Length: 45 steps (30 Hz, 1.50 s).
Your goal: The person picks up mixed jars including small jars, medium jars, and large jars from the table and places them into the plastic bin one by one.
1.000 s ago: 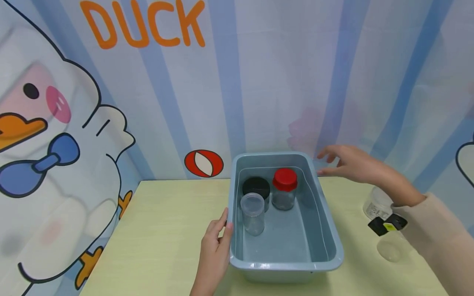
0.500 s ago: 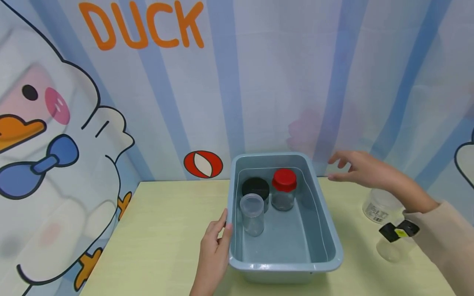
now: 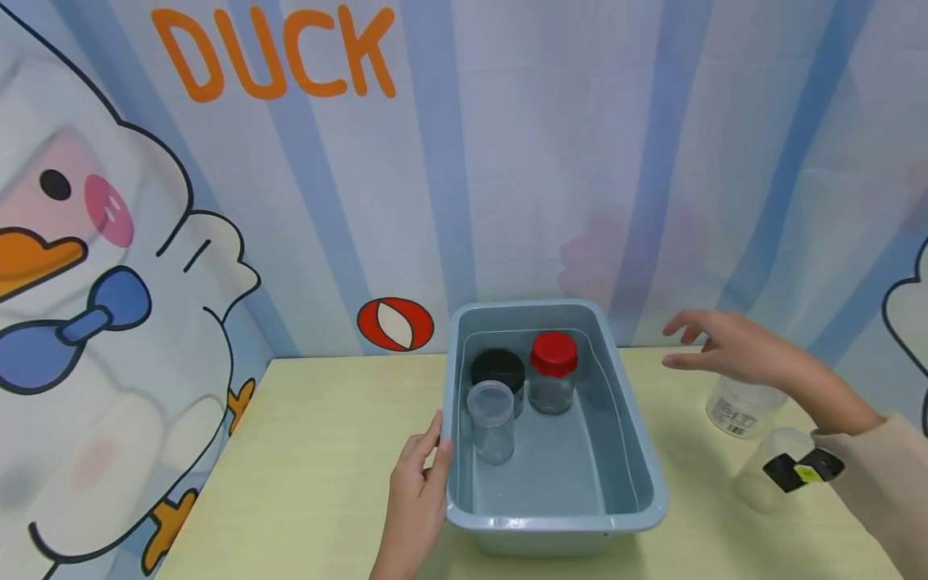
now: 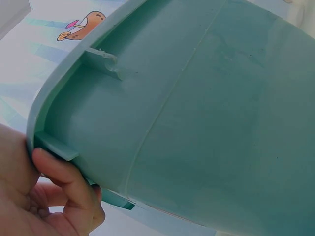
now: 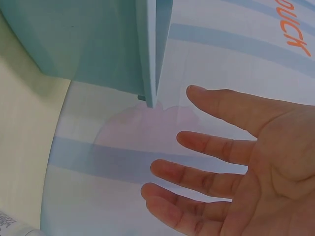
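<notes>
A blue-grey plastic tub (image 3: 554, 525) stands on the table. My left hand (image 3: 416, 495) holds its left rim; in the left wrist view the fingers of that hand (image 4: 61, 191) curl under the lip. Inside, towards the left and back, stand a clear jar with a translucent lid (image 3: 491, 435), a black-lidded jar (image 3: 498, 365) partly hidden behind it, and a red-lidded glass jar (image 3: 554, 379). My right hand (image 3: 735, 346) hovers right of the tub, touching nothing. Its fingers are spread and relaxed in the right wrist view, apart from the tub wall (image 5: 93, 44).
Below the right forearm, a labelled clear container (image 3: 734, 412) stands on the pale yellow table (image 3: 326, 451). A second clear container (image 3: 757, 487) is nearer, partly covered by the sleeve and wrist strap. A duck-print curtain (image 3: 507, 161) hangs behind.
My right hand has drawn away from the tub's back right corner, moving right and slightly nearer. The left hand still holds the rim, and the tub and jars stay as they were.
</notes>
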Available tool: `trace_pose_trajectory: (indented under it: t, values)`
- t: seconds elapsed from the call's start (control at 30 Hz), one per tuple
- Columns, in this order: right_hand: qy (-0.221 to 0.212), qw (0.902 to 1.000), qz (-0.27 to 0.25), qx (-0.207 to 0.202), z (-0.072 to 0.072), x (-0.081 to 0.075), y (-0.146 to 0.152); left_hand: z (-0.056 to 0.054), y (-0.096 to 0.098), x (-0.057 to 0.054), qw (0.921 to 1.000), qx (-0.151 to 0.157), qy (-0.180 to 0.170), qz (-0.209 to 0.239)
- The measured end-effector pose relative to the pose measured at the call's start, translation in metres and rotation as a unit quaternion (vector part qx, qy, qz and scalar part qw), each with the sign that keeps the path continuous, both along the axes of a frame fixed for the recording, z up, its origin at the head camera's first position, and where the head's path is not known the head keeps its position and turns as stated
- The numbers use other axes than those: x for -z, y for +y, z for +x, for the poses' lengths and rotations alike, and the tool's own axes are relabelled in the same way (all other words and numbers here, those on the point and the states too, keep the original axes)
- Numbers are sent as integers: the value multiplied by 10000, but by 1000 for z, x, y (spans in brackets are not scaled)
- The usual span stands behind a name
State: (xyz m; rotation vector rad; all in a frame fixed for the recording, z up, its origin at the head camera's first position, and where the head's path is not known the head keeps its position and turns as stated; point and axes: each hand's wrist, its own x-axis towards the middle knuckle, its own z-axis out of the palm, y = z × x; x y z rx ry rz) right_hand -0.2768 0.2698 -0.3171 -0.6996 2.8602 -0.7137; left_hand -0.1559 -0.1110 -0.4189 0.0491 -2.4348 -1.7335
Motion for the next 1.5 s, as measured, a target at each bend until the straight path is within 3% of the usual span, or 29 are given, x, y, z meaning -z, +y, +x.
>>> trace_pose_trajectory:
  t: [0.37,0.87,1.5]
  values:
    - [-110,9999,11,-80,2,14,11,1,0,-1,10000,11,-10,15]
    - [70,9996,0,-261,10,26,28,0,1,-1,10000,9,-56,60]
    - [-318,9993,159,-132,20,41,48,0,0,0,10000,-15,-22,75]
